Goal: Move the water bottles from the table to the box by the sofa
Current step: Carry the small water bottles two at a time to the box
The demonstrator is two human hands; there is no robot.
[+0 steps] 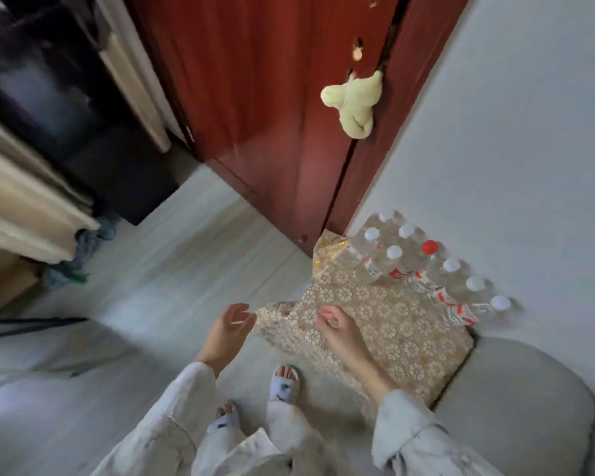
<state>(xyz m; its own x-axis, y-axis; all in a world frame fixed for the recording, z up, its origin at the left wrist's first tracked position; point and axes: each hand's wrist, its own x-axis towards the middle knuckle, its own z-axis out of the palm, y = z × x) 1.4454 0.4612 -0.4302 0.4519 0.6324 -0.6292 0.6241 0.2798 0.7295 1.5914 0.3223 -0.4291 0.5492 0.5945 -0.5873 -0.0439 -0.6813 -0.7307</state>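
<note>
Reaching with both the left hand [228,329] and right hand [335,329] loosely spread and empty risks toppling the water bottles [423,269] crowded along the tabletop's [392,338] far edge

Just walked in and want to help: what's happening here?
A person stands at a small table covered with a floral cloth. Both hands are empty: the left hand and right hand hover open near its front edge. The water bottles stand grouped along the wall side, untouched.

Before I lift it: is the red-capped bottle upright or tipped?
Upright: the red-capped bottle stands cap-up among the white-capped bottles.
</note>
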